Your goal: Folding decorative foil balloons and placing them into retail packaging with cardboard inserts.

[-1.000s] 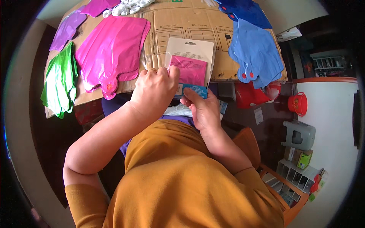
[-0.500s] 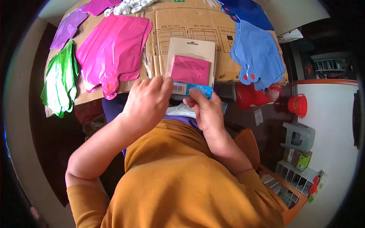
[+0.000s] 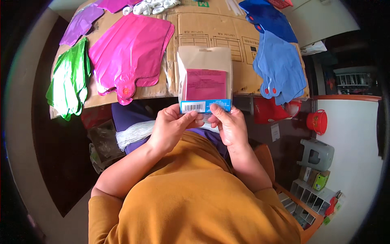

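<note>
A clear plastic packet (image 3: 205, 85) with a pale backing, a folded pink square inside and a blue, barcoded strip along its near edge is held upright before me. My left hand (image 3: 174, 126) pinches its lower left corner, thumb on the front. At the lower right corner, my right hand (image 3: 228, 124) grips it the same way, thumb on the blue strip. Both hands are closed on it; the fingers behind are partly hidden. The packet's upper part overlaps the cardboard-topped table (image 3: 195, 24). Across my lap, below the packet, lies a bundle of white string (image 3: 134, 133).
Flat foil balloons lie on the cardboard: pink (image 3: 130, 49), green (image 3: 69, 79) and purple (image 3: 81, 24) at left, dark blue (image 3: 272, 20) and light blue (image 3: 280, 65) at right. White coils (image 3: 152, 7) sit at the back. A red bucket (image 3: 317, 123) and grey stool (image 3: 316, 153) stand right.
My left hand has come down from above the packet's left edge to grip its lower left corner. The packet now faces me more squarely. My right hand keeps its hold.
</note>
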